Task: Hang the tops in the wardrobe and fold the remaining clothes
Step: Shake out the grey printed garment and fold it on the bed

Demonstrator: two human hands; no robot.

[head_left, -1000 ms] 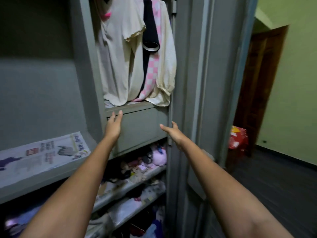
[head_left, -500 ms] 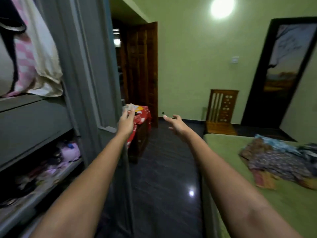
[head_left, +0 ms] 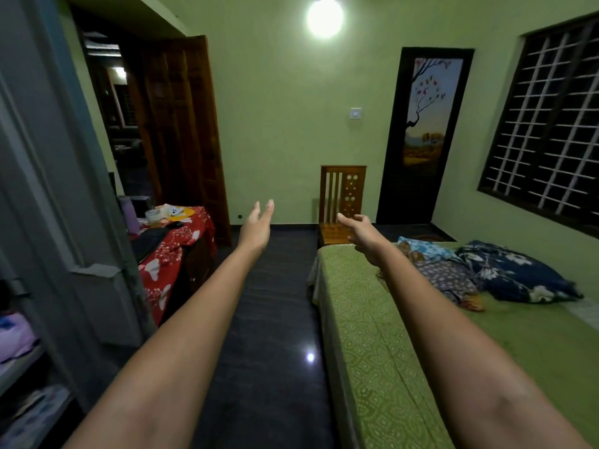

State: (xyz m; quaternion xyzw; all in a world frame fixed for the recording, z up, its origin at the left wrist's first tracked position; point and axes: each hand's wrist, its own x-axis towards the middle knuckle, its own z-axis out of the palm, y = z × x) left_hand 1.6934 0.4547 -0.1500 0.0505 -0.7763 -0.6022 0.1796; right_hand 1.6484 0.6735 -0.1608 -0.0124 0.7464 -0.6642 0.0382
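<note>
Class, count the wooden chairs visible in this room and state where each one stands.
1. The wooden chair stands against the far green wall, beyond the bed; others may be out of view.

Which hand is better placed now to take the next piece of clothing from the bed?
The right hand, probably. It is open, holds nothing, and hovers over the near corner of the bed, beside the clothes pile. The left hand, also open, is over the dark floor, farther from the pile.
</note>
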